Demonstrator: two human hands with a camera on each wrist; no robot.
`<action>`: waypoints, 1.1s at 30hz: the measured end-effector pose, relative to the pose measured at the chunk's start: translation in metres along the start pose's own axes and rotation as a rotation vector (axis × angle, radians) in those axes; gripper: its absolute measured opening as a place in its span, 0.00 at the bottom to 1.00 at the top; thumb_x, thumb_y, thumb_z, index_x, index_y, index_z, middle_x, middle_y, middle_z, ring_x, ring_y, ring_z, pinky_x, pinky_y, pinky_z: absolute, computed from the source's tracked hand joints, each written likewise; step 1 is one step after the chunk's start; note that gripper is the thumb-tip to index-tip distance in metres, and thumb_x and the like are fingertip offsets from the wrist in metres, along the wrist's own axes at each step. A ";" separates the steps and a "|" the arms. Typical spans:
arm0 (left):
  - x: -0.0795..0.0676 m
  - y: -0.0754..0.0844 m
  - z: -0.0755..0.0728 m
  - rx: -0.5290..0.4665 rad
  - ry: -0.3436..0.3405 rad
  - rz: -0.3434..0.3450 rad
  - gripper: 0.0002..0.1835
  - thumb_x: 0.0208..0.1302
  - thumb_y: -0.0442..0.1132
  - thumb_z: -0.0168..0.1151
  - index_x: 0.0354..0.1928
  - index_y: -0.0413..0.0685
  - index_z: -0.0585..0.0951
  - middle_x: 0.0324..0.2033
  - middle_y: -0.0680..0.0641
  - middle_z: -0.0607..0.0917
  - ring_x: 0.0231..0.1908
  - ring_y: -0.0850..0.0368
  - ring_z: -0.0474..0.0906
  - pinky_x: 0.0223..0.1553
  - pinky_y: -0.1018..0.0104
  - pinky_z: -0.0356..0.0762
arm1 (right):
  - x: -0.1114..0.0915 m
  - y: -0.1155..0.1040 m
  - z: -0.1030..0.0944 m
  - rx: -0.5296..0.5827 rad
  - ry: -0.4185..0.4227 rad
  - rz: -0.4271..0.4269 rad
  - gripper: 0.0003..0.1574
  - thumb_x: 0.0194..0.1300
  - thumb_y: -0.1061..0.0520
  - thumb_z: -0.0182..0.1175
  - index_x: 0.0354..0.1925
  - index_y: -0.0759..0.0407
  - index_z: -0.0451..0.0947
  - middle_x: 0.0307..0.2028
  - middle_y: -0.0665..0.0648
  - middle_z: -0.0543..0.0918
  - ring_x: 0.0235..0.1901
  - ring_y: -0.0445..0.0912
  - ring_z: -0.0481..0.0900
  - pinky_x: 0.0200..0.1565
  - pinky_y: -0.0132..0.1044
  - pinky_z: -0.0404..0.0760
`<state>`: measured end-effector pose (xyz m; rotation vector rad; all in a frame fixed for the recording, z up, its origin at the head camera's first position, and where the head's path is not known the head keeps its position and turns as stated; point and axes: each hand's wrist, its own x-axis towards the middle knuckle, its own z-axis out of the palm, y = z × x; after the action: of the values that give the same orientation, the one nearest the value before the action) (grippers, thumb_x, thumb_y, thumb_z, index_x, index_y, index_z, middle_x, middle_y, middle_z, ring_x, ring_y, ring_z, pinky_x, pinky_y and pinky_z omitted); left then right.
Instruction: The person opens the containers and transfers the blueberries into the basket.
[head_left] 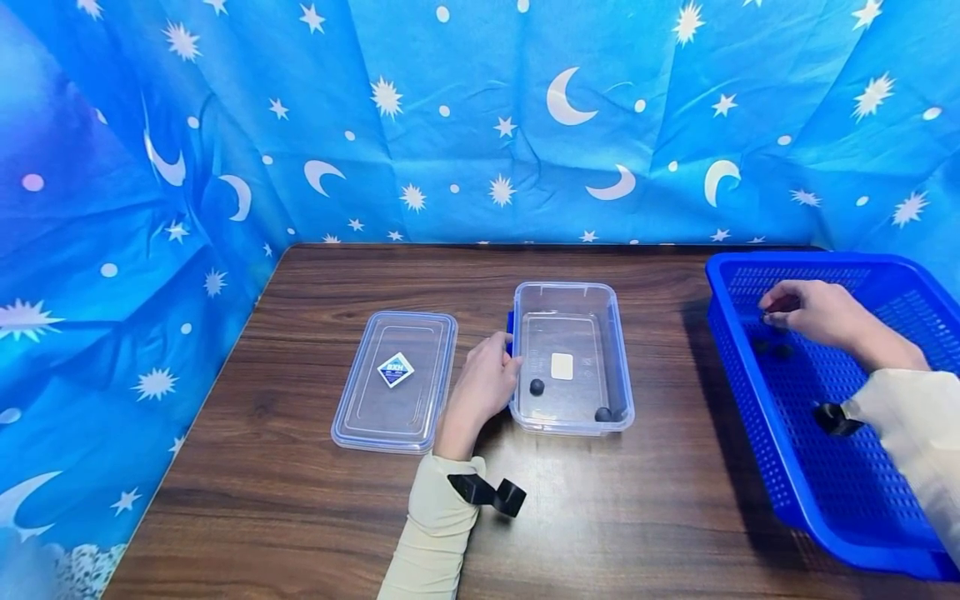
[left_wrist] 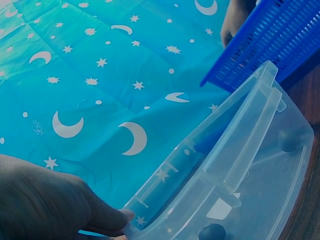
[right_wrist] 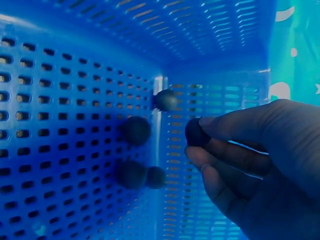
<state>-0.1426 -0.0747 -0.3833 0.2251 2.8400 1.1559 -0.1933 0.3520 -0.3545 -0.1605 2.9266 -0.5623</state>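
Note:
My left hand (head_left: 486, 377) is at the left side of a clear plastic box (head_left: 572, 423) with blue edging, pinching its rim between thumb and fingers in the left wrist view. A dark ball (head_left: 537, 387) and another dark ball (head_left: 603, 414) lie on the box floor. Over at the right, my right hand (head_left: 825, 317) reaches into a blue plastic basket (head_left: 780, 467). Thumb and fingertips there pinch a small dark round ball (right_wrist: 196, 133), held above the basket floor. Several more dark balls (right_wrist: 135, 131) lie beside it in the basket's far end.
A clear lid (head_left: 390, 408) with a diamond-shaped label lies flat to the left of the box. All stand on a brown wooden table (head_left: 300, 500). A blue curtain (head_left: 480, 125) with stars and moons hangs behind the table and along its left side.

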 end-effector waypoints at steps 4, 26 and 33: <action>0.000 0.000 -0.001 -0.004 -0.008 -0.011 0.19 0.68 0.36 0.56 0.58 0.36 0.73 0.31 0.46 0.77 0.38 0.50 0.74 0.45 0.56 0.74 | 0.004 0.003 0.002 0.003 -0.022 0.007 0.11 0.62 0.65 0.57 0.42 0.71 0.77 0.37 0.68 0.82 0.42 0.63 0.76 0.43 0.58 0.69; 0.001 0.000 0.000 0.006 -0.008 -0.017 0.18 0.68 0.37 0.56 0.57 0.37 0.74 0.31 0.47 0.77 0.36 0.52 0.74 0.42 0.58 0.74 | 0.012 0.013 0.014 -0.049 -0.079 -0.024 0.08 0.58 0.68 0.57 0.38 0.70 0.77 0.36 0.67 0.82 0.37 0.60 0.78 0.38 0.48 0.72; 0.002 -0.002 0.001 0.007 -0.012 -0.015 0.18 0.68 0.36 0.55 0.58 0.36 0.73 0.32 0.46 0.77 0.38 0.50 0.75 0.45 0.56 0.74 | 0.011 0.012 0.015 -0.050 -0.069 -0.028 0.09 0.57 0.69 0.56 0.38 0.70 0.77 0.35 0.67 0.82 0.38 0.62 0.77 0.40 0.52 0.71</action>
<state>-0.1449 -0.0748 -0.3857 0.2107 2.8307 1.1378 -0.2021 0.3561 -0.3740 -0.2225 2.8772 -0.4778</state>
